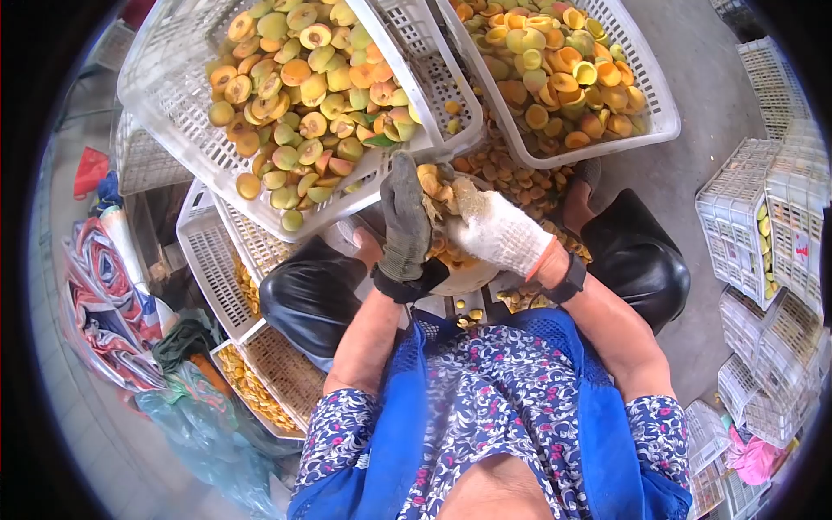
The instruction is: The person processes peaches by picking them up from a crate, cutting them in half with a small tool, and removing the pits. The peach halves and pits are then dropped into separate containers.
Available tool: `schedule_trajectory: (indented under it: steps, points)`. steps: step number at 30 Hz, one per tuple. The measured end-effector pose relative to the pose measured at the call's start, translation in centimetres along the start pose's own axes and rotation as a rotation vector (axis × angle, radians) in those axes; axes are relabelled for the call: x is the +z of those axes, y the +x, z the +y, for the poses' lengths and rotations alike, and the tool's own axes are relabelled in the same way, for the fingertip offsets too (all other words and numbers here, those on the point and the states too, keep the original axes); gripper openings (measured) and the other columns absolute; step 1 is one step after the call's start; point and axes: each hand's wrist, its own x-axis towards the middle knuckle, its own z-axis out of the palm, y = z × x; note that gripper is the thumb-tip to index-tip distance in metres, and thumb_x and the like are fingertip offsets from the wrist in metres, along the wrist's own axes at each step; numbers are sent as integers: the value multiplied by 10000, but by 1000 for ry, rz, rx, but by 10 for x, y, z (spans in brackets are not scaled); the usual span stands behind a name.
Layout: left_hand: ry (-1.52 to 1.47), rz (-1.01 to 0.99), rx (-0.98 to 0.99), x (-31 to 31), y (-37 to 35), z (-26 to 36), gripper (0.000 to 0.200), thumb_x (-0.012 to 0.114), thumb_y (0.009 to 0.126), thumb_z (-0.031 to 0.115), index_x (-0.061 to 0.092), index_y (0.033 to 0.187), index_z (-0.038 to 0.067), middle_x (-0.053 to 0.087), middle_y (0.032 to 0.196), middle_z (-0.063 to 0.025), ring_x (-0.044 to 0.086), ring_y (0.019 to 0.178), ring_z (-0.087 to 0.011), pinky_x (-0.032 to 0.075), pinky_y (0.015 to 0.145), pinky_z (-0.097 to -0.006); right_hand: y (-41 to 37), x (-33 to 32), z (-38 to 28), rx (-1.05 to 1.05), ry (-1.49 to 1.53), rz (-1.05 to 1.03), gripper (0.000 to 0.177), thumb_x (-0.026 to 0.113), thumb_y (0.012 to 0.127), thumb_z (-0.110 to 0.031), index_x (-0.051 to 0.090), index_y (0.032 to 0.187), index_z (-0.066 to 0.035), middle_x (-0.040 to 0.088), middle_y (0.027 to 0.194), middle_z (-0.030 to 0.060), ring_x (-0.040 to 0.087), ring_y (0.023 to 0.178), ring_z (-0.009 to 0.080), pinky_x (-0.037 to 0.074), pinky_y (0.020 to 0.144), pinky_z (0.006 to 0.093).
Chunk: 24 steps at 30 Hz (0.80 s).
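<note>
In the middle of the view my left hand (pixel 406 218), in a grey-green glove, is cupped with its fingers pointing up. It holds apricot-like fruit halves (pixel 432 184) against its palm. My right hand (pixel 503 232), in a white knit glove with a soiled thumb and fingertips, is closed right beside them; whatever it grips is hidden. Beneath both hands, a pale container (pixel 466 279) between my knees is partly visible, with fruit pieces in it. Ahead on the left, a white crate (pixel 165 91) holds halves with stones showing. Hollowed halves (pixel 568 74) fill another crate at the upper right.
More fruit pieces (pixel 529 184) lie low between my legs, under the crates. On the left stand stacked crates (pixel 204 221) with orange pieces, beside striped sheeting (pixel 113 303) and a clear plastic bag (pixel 204 429). Several stacked crates (pixel 737 204) line the right side.
</note>
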Motion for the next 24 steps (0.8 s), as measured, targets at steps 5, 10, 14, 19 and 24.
schedule_trajectory:
  steps: [5, 10, 14, 19, 24]
  points:
    - [90, -294, -178, -14, 22, -4, 494, 359, 1036, 402, 623, 1068, -15, 653, 1016, -114, 631, 902, -154, 513, 833, -274, 2, -13, 9, 287, 395, -183, 286, 551, 821, -155, 573, 1048, 17, 614, 947, 245, 617, 886, 389, 506, 724, 424]
    - [-152, -54, -75, 17, 3, 22, 546, 346, 1022, 473, 601, 1065, -7, 641, 961, -120, 635, 902, -188, 522, 820, -311, 12, -23, 0, 620, 872, -128, 388, 564, 840, -246, 561, 1130, 12, 641, 936, 158, 594, 789, 222, 489, 721, 354]
    - [-395, 80, -220, 17, -4, 11, 528, 343, 1017, 492, 569, 975, 17, 615, 881, -123, 632, 863, -240, 523, 805, -371, 23, -50, -13, 854, 1106, -418, 402, 578, 847, -261, 563, 1147, 5, 644, 941, 117, 565, 779, 172, 485, 716, 343]
    - [-489, -212, -12, 8, 12, 2, 526, 355, 1023, 441, 515, 688, 68, 503, 654, -64, 537, 682, -218, 468, 888, -455, 2, 4, 9, 263, 677, -300, 381, 556, 876, -267, 568, 1165, -19, 648, 921, 95, 561, 745, 160, 487, 684, 322]
    - [-835, -365, -157, -3, -1, -3, 507, 362, 1022, 442, 526, 710, 77, 499, 660, -59, 538, 696, -217, 464, 898, -490, 13, -38, -26, 875, 1478, -474, 264, 604, 867, -239, 620, 1051, -50, 590, 740, 5, 564, 633, 83, 465, 575, 257]
